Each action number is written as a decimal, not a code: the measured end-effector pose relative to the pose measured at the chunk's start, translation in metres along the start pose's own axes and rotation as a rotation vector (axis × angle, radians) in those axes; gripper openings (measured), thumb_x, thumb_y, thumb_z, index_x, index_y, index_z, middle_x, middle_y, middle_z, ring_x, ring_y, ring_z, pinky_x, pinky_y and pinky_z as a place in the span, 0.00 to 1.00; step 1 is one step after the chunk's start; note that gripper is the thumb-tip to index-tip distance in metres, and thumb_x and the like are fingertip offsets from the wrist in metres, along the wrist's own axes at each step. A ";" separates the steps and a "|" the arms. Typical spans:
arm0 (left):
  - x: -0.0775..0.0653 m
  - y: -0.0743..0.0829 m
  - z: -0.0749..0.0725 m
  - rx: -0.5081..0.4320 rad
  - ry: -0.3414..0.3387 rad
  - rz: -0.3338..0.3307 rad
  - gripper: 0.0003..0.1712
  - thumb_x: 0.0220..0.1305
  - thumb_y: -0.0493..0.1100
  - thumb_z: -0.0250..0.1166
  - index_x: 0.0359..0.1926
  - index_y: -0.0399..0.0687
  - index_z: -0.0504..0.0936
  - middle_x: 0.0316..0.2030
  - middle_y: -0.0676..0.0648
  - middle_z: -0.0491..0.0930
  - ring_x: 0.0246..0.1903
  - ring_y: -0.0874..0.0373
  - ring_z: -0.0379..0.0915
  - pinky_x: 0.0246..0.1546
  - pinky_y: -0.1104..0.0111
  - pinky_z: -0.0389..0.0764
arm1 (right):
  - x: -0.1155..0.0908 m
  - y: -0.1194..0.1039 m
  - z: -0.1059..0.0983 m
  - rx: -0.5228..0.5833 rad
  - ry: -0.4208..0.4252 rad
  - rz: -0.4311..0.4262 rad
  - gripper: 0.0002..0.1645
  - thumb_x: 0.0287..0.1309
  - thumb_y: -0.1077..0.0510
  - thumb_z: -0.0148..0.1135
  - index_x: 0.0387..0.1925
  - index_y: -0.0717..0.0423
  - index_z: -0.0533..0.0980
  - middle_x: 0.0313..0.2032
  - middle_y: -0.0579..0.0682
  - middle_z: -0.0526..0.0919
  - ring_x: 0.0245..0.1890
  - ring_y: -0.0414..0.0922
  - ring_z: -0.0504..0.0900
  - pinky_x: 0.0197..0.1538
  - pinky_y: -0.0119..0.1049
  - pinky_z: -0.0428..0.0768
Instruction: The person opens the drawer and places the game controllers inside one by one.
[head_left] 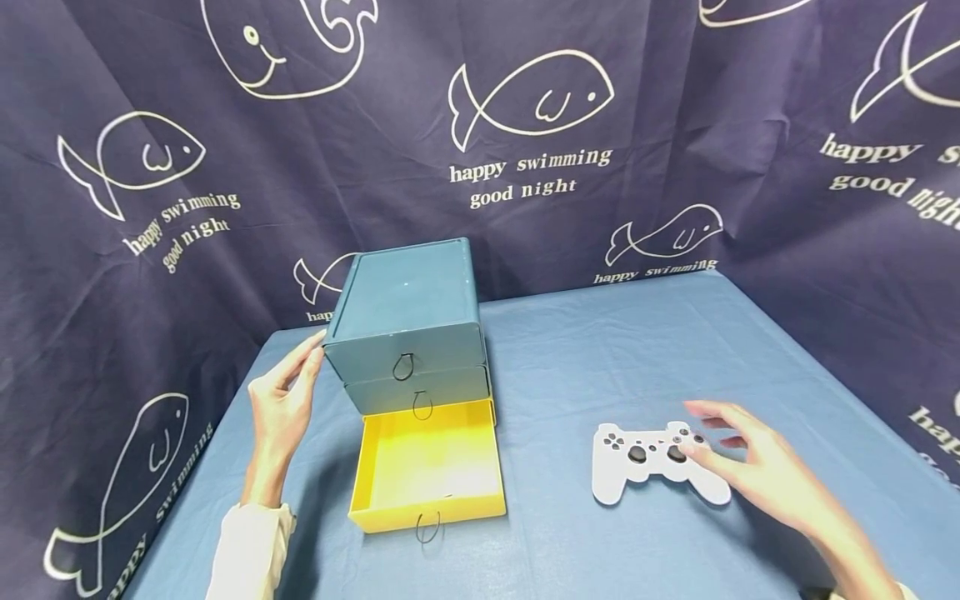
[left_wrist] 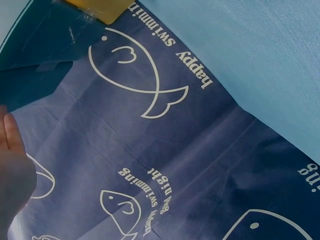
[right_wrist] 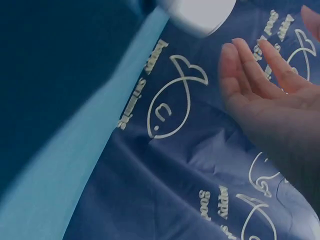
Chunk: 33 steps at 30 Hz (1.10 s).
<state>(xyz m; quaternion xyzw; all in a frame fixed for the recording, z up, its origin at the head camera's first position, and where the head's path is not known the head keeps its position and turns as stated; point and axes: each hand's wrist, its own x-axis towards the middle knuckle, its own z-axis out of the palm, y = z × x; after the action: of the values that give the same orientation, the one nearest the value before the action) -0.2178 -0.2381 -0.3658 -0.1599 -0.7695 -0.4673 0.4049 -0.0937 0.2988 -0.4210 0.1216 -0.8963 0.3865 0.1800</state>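
A blue-green drawer cabinet (head_left: 408,287) stands left of the middle, its lowest drawer, a yellow one (head_left: 390,518), pulled out and holding nothing large. My left hand (head_left: 281,404) touches the cabinet's upper left front corner with straight fingers. Those fingers (left_wrist: 14,135) lie against the cabinet side in the left wrist view. On the right lies a white game controller (head_left: 656,461) with black sticks. My right hand (head_left: 765,471) hovers at its right end, thumb over the right stick in the head view. In the right wrist view, the loosely bent fingers (right_wrist: 245,75) are apart from the controller (right_wrist: 207,12).
Two blue-green drawers (head_left: 442,346) above the yellow one are shut, and each drawer front has a thin dark loop pull. Blue cloth (head_left: 600,358) covers the table. Dark curtains (head_left: 525,242) with fish prints hang behind and at both sides.
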 end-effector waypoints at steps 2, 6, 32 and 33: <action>0.000 -0.002 0.000 0.000 -0.001 -0.003 0.19 0.66 0.25 0.66 0.57 0.36 0.87 0.46 0.34 0.86 0.46 0.78 0.80 0.47 0.81 0.74 | -0.004 0.005 -0.002 -0.035 -0.024 0.042 0.34 0.57 0.60 0.77 0.65 0.56 0.76 0.57 0.41 0.79 0.49 0.26 0.75 0.46 0.21 0.73; 0.000 -0.003 0.000 0.001 0.003 0.007 0.18 0.67 0.25 0.66 0.56 0.36 0.87 0.46 0.34 0.86 0.45 0.77 0.80 0.46 0.81 0.74 | -0.007 0.009 -0.005 -0.104 -0.107 0.126 0.41 0.55 0.54 0.79 0.67 0.59 0.72 0.56 0.57 0.80 0.47 0.40 0.81 0.41 0.31 0.79; 0.000 -0.002 0.001 -0.014 0.005 -0.003 0.18 0.66 0.25 0.66 0.56 0.35 0.87 0.45 0.33 0.86 0.44 0.78 0.80 0.45 0.81 0.74 | -0.004 0.044 -0.008 0.165 -0.378 0.101 0.37 0.56 0.67 0.74 0.64 0.76 0.68 0.46 0.54 0.80 0.41 0.34 0.79 0.40 0.33 0.78; 0.000 -0.002 0.001 -0.015 0.005 -0.005 0.18 0.66 0.25 0.66 0.56 0.35 0.87 0.45 0.33 0.86 0.44 0.78 0.80 0.45 0.81 0.74 | -0.004 0.046 -0.008 0.188 -0.385 0.095 0.37 0.56 0.68 0.73 0.64 0.76 0.68 0.45 0.54 0.79 0.40 0.35 0.80 0.39 0.32 0.78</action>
<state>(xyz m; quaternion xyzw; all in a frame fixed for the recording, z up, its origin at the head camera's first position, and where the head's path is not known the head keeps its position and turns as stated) -0.2194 -0.2385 -0.3666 -0.1598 -0.7654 -0.4743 0.4046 -0.1050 0.3355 -0.4472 0.1671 -0.8788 0.4462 -0.0249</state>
